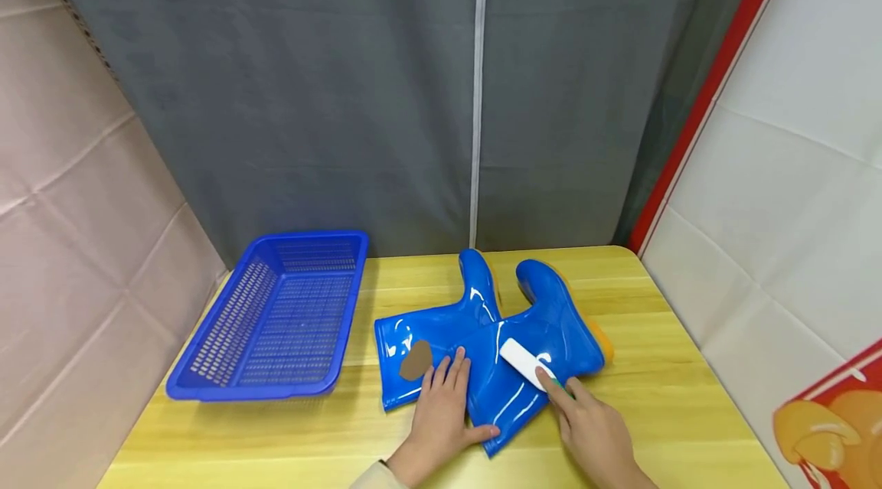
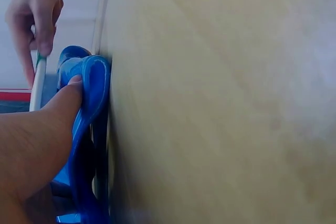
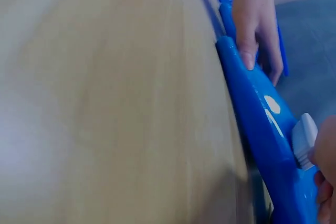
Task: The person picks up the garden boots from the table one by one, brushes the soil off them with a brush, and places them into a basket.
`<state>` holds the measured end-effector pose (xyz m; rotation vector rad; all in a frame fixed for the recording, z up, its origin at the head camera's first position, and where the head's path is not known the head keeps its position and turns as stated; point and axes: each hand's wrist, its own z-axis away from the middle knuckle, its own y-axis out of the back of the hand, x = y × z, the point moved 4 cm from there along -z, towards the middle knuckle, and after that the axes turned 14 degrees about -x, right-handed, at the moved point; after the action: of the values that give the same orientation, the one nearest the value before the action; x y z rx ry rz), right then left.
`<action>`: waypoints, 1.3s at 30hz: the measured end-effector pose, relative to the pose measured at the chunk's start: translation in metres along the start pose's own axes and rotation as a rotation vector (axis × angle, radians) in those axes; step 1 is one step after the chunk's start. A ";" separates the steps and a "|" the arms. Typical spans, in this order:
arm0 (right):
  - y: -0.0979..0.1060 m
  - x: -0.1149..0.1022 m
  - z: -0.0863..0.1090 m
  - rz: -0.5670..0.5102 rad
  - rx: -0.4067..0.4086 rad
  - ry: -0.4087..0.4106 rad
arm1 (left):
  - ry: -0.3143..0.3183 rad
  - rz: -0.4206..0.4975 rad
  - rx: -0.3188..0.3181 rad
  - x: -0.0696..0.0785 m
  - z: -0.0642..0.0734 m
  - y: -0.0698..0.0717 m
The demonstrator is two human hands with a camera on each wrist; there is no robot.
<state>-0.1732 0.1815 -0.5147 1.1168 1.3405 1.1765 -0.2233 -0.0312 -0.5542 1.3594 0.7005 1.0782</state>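
Note:
Two shiny blue rain boots lie on their sides, the right boot (image 1: 558,328) overlapping the left boot (image 1: 441,321). A brown patch (image 1: 416,360) shows on the left boot's shaft. My left hand (image 1: 441,412) presses down with spread fingers where the shafts meet; its thumb (image 2: 71,90) lies on the right boot near the opening. My right hand (image 1: 596,428) grips a white scrubbing brush (image 1: 527,364) by its green handle, index finger along its back. In the right wrist view the brush's bristles (image 3: 303,153) face the boot's surface.
A blue perforated plastic basket (image 1: 338,366) stands left of the boots on the wooden table (image 1: 276,443). Behind the table hangs a grey curtain (image 1: 344,91). Pale walls flank both sides, the right wall (image 1: 779,244) with red trim.

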 end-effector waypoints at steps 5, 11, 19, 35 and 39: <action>0.002 -0.001 -0.013 0.029 0.062 0.032 | -0.007 -0.002 0.000 0.001 -0.001 -0.001; 0.000 0.014 -0.004 0.014 0.073 0.082 | -0.010 0.005 0.016 0.001 0.000 0.002; 0.002 0.033 0.014 0.003 -0.027 0.020 | 0.000 -0.002 0.013 0.000 0.001 0.003; 0.002 0.006 0.013 -0.020 -0.166 0.066 | -0.011 -0.017 0.024 0.000 0.001 0.003; 0.008 0.017 0.005 -0.021 -0.057 0.009 | -0.011 -0.021 0.006 0.002 0.001 0.002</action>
<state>-0.1697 0.1994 -0.5088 1.0556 1.3143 1.1985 -0.2220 -0.0299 -0.5518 1.3592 0.7088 1.0526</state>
